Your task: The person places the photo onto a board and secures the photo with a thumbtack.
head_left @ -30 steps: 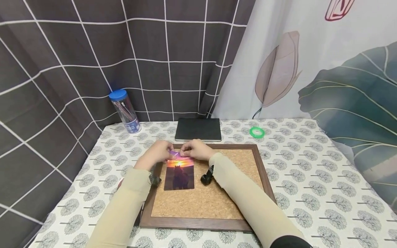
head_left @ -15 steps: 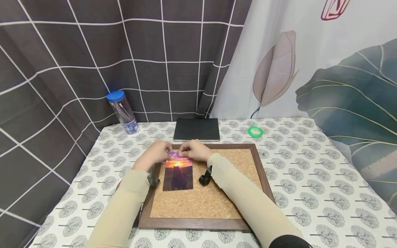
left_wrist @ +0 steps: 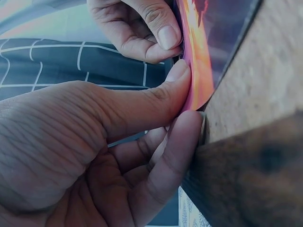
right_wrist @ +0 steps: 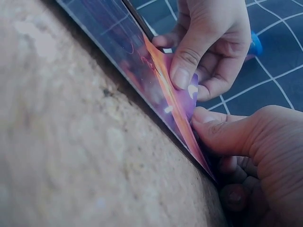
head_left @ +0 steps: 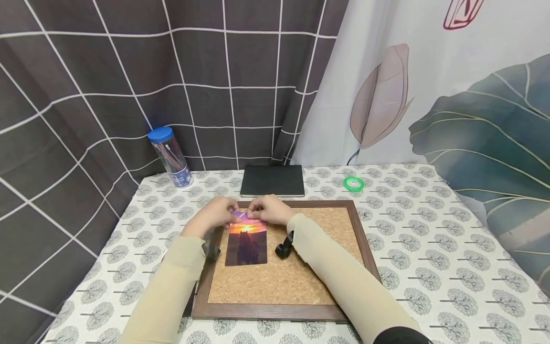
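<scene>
A glossy photo (head_left: pixel 247 244) of a dark horse against an orange and purple sunset lies over the left part of a cork board (head_left: pixel 275 286) with a brown wooden frame. My left hand (head_left: pixel 215 216) pinches its top edge near the left corner, thumb in front. Close beside it, my right hand (head_left: pixel 271 210) pinches the same edge further right. In the left wrist view, the photo (left_wrist: pixel 201 56) bends where the thumb presses. The right wrist view shows its purple top strip curving up between both hands, with the lower part lying near the cork.
A black notebook (head_left: pixel 272 180) lies behind the board. At the back left stands a clear tube with a blue lid (head_left: pixel 161 134), holding thin sticks. A green ring (head_left: pixel 354 184) sits at the back right on the tree-patterned cloth. Curtains (head_left: pixel 206 57) hang behind the table.
The head view has shifted very slightly. Both hands keep their pinch on the photo's top edge, and the photo stays at the same spot over the board.
</scene>
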The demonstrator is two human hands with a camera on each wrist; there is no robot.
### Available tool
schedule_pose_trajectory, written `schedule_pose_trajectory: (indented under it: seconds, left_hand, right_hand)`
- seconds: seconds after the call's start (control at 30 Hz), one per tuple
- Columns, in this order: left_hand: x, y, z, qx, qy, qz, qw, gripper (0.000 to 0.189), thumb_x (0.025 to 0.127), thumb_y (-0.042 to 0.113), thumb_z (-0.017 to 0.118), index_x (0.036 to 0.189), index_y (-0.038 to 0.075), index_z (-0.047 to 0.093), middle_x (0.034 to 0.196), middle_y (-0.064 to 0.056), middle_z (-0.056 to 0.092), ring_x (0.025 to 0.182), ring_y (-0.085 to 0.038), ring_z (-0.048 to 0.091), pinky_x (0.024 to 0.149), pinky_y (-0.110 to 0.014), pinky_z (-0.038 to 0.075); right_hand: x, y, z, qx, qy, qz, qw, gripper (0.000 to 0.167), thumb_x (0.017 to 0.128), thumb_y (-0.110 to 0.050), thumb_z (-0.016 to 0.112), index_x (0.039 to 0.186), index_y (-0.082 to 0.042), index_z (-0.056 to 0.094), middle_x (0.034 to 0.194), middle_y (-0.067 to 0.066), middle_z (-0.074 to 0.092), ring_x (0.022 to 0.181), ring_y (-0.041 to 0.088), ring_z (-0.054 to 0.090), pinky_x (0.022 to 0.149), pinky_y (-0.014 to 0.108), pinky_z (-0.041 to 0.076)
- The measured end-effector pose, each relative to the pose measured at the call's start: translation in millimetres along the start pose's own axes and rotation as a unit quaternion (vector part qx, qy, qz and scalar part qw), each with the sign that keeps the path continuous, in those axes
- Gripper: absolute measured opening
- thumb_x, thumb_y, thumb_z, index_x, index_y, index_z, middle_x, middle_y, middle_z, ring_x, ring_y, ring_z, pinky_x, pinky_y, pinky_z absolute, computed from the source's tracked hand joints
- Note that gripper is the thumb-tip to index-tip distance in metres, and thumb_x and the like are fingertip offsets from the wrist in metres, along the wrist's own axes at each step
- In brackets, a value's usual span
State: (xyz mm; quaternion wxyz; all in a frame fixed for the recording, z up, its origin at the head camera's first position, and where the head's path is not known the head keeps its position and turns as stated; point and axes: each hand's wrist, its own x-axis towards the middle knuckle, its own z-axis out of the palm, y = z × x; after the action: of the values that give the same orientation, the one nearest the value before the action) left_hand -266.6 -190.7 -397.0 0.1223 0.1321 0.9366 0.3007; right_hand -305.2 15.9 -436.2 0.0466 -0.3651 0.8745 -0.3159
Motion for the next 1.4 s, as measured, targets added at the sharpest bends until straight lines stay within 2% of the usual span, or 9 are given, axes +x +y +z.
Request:
schedule_pose_trajectory:
  seconds: [0.5,0.77,0.93,1.4]
  left_hand:
    - [-0.1,-1.5,1.4,-0.003,0.004,0.001,1.0000,0.017,0.083,0.010,0.081,0.090,0.006,0.067,0.070,-0.005,0.056,0.053,-0.014,0.061,0.054,-0.028,0.054]
    - [-0.2,0.5,1.5,0.010,0.007,0.005,0.9999,0.015,0.083,0.010,0.080,0.090,0.007,0.067,0.071,-0.004,0.056,0.053,-0.013,0.060,0.053,-0.027,0.054]
    - [-0.3,1.3,2.5,0.027,0.008,0.012,0.9995,0.014,0.084,0.009,0.079,0.090,0.007,0.067,0.072,-0.004,0.058,0.052,-0.013,0.060,0.053,-0.027,0.053]
    - [2.3,0.0,4.7,0.048,0.013,0.022,0.9985,0.016,0.084,0.011,0.080,0.091,0.007,0.067,0.075,-0.005,0.062,0.051,-0.014,0.061,0.051,-0.027,0.054]
  right_hand:
    - [-0.3,-2.2,0.8,-0.005,0.012,0.002,0.9999,0.004,0.092,-0.020,0.075,0.088,-0.018,0.075,0.081,-0.010,0.069,0.072,0.006,0.055,0.069,0.023,0.047]
    - [0.7,-3.1,1.3,0.001,0.016,0.015,0.9998,0.004,0.091,-0.020,0.075,0.087,-0.017,0.076,0.085,-0.009,0.071,0.074,0.007,0.057,0.072,0.024,0.048]
    - [0.0,-4.9,0.9,0.006,0.014,0.027,0.9995,0.005,0.090,-0.021,0.076,0.088,-0.017,0.076,0.082,-0.009,0.070,0.070,0.007,0.056,0.067,0.023,0.047]
    - [-1.0,-8.1,0.7,0.024,0.020,0.051,0.9982,0.007,0.089,-0.021,0.077,0.088,-0.016,0.073,0.076,-0.008,0.068,0.071,0.007,0.058,0.068,0.023,0.047]
